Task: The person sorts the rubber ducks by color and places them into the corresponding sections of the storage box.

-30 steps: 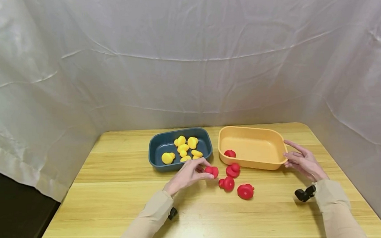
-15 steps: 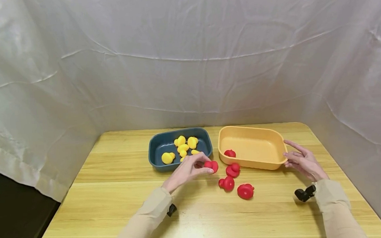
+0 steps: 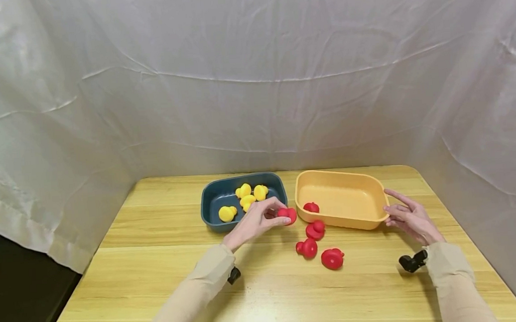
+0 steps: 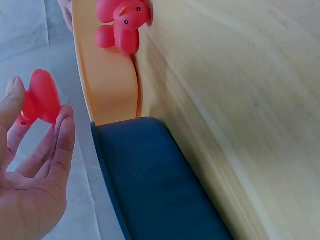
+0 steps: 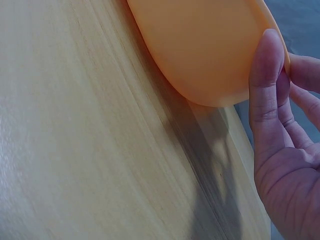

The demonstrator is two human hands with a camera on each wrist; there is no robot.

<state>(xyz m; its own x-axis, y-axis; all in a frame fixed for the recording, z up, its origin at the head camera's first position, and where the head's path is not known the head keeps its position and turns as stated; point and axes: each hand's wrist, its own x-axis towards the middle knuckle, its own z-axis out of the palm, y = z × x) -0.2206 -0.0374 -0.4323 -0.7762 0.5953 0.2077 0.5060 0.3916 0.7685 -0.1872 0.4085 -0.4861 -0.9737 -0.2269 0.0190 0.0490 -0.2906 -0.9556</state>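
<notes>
My left hand (image 3: 257,222) pinches a red rubber duck (image 3: 288,215) between thumb and fingers, raised above the table near the gap between two bins. In the left wrist view that duck (image 4: 44,97) is held at the fingertips. My right hand (image 3: 414,218) holds the right end of the orange bin (image 3: 344,222); the right wrist view shows the thumb (image 5: 266,70) against its wall near the rim, with fingers partly hidden behind. One red duck (image 3: 311,207) lies inside this bin. Three more red ducks (image 3: 309,248) rest on the table before it.
To the left stands a dark blue bin (image 3: 213,225) containing several yellow ducks (image 3: 227,213), some hidden behind my left hand. Both bins sit near the back edge of the wooden table (image 3: 157,268). Pale curtains (image 3: 263,105) hang behind and at the sides.
My left hand has lifted the red duck and moved it slightly away from me and to the right. My right hand and both bins have stayed in place.
</notes>
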